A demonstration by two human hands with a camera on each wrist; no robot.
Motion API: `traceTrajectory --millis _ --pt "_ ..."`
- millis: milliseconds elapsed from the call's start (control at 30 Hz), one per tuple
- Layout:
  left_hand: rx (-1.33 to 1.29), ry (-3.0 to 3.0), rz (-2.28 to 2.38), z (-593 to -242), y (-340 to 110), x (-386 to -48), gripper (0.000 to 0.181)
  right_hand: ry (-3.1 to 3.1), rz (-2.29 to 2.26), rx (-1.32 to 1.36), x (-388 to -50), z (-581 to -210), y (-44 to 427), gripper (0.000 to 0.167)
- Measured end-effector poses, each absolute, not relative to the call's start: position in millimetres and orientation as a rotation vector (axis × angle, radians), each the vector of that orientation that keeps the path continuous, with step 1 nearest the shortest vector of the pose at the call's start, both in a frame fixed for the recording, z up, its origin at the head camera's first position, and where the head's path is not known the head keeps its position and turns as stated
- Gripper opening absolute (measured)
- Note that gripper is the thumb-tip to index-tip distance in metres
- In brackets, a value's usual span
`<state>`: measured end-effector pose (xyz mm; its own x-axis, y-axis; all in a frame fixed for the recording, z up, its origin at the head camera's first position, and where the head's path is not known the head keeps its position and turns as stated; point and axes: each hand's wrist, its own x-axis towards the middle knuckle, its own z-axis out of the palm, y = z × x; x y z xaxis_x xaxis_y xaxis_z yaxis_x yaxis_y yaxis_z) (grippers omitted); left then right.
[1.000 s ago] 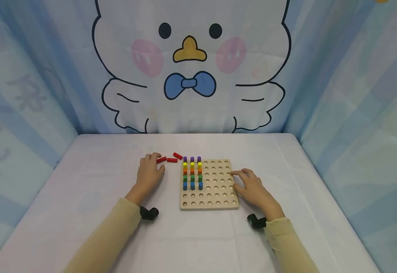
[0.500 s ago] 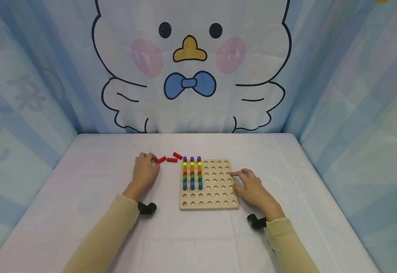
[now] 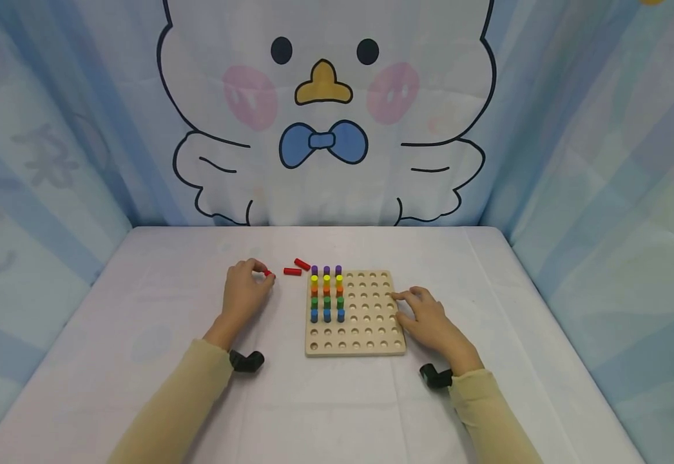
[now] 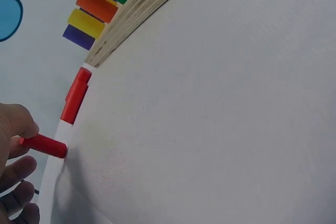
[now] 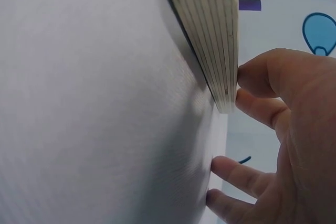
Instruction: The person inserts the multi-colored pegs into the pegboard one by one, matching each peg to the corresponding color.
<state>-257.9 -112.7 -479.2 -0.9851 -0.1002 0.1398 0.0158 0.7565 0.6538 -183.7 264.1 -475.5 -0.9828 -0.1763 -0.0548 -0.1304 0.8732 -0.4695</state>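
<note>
My left hand (image 3: 244, 293) pinches a red peg (image 4: 46, 146) between thumb and fingertips, left of the pegboard. In the left wrist view one end of that peg points away from the fingers, close to the tabletop. Two more red pegs (image 3: 292, 272) lie on the table between this hand and the board's far left corner. The square wooden pegboard (image 3: 366, 348) carries upright purple, yellow, orange, green and blue pegs in its three left columns. On the board's right edge rest the thumb and a fingertip of my right hand (image 3: 430, 322), its other fingers spread against the table.
A white cloth covers the table (image 3: 337, 412). Behind it hangs a curtain (image 3: 325, 193) with a cartoon bird, and blue curtains (image 3: 604, 193) stand at both sides. Bare holes fill the board's right columns and front rows.
The left hand has drawn back slightly to the left and now holds one red peg that lay beside the other two. The right hand and the board have stayed put.
</note>
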Motion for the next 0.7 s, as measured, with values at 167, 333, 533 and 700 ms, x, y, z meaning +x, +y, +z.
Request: traceTrajectory --millis 167,333,533,700 --pt "0.072 -2.72 -1.165 -472.2 -108.0 -248.1 0.023 2.942 -0.731 -0.222 -183.5 -475.2 262.2 0.043" --pt "0.025 -2.643 -1.255 -466.4 -99.6 -238.7 0.022 2.935 -0.725 -0.193 -185.2 -474.6 261.9 0.043" --pt "-0.061 -2.616 -1.285 -459.8 -86.5 -226.4 0.022 2.925 -0.728 -0.184 -185.2 -474.4 262.6 0.044" --pt "-0.164 -2.615 -1.339 -454.8 -77.2 -213.8 0.022 2.927 -0.724 -0.202 -183.8 -474.9 263.7 0.044"
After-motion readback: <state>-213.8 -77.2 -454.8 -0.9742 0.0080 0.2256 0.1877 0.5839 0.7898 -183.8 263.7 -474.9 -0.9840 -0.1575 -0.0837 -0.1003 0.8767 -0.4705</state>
